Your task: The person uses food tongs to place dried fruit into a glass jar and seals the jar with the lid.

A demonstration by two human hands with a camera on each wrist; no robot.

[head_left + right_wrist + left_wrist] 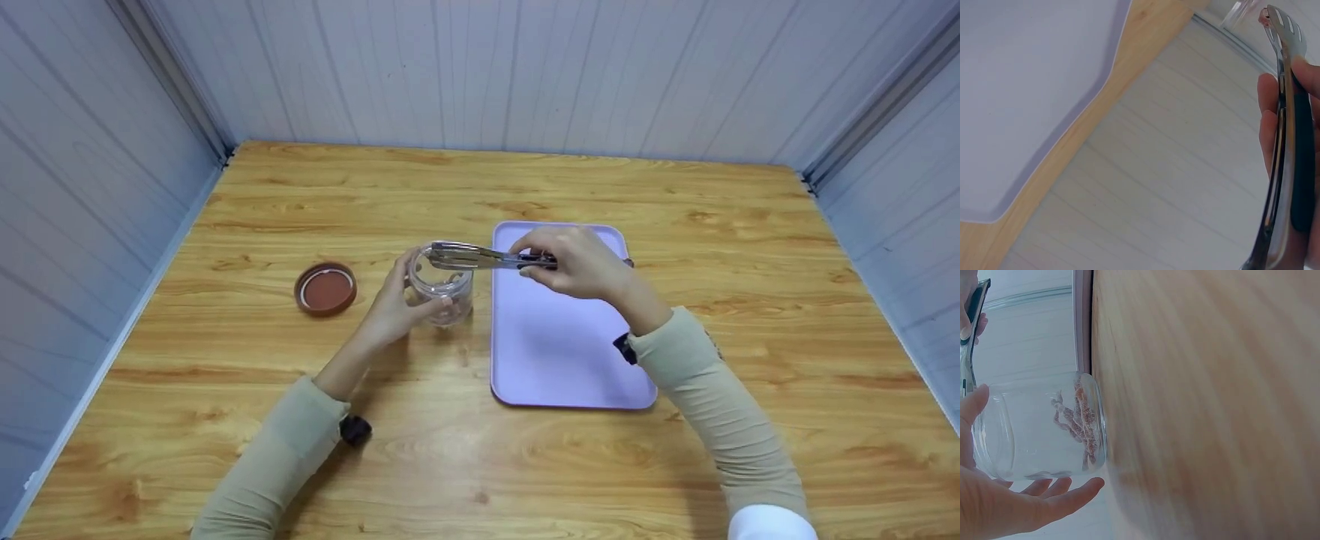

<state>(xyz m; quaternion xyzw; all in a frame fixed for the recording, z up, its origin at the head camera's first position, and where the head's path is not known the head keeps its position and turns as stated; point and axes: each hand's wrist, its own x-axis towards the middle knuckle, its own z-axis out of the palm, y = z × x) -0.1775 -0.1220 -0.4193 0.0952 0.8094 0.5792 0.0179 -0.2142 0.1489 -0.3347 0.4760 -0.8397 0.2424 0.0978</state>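
My left hand [394, 306] grips a clear jar [448, 309] from its left side, thumb in front, with the jar's mouth uncovered. In the left wrist view, reddish-brown, sugary-looking strips [1082, 419] lie at the jar's bottom. Metal tongs [484, 259] with dark grips are held in my right hand [581, 262], above the purple tray [562, 367]. Their slotted tips point left over the jar's mouth. Seen from the right wrist, a small reddish piece [1264, 17] sits between the tong tips; its full shape is hidden.
A round brown lid [328, 289] lies on the wooden table [420, 465] left of the jar. The tray stands close to the jar's right side. Pale panelled walls [480, 75] enclose the table at the back and both sides.
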